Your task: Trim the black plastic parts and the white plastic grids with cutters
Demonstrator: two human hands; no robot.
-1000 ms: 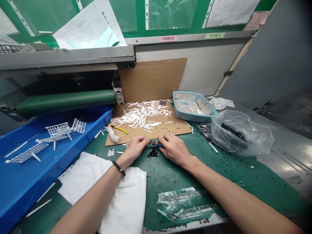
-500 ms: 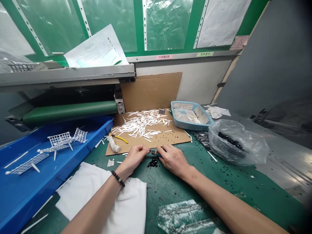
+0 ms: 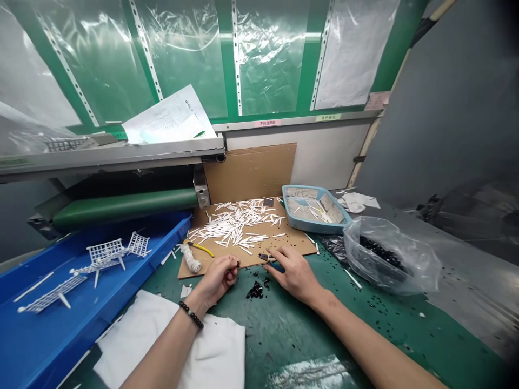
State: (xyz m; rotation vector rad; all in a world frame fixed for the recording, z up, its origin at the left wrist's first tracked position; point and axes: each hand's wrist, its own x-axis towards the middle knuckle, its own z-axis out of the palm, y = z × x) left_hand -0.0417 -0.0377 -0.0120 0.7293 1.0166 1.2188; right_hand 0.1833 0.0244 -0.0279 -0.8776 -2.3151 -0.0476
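Note:
My left hand (image 3: 221,278) is closed in a pinch, with a tiny dark piece at its fingertips, too small to make out fully. In my right hand (image 3: 295,274) is a pair of cutting pliers (image 3: 267,259), its jaws pointing left toward the other hand and its blue handle partly hidden by the fingers. Between and just below the hands lies a small pile of shiny black pieces (image 3: 255,290) on the green mat (image 3: 267,335). Beyond them, many white sticks (image 3: 235,224) are heaped on a cardboard sheet (image 3: 292,246).
A blue tray (image 3: 44,335) with white grid parts (image 3: 106,251) stands left. Yellow-handled pliers (image 3: 203,249) lie beside a white roll (image 3: 190,259). At right are a light blue basket (image 3: 314,224) and a plastic bag (image 3: 417,270) of black pieces. White cloth (image 3: 221,351) lies under my left forearm.
My hands have drawn apart: the left has moved left with the tiny piece, the right slightly right with the pliers. Black bits now lie beside the pile. The view has tilted up a little.

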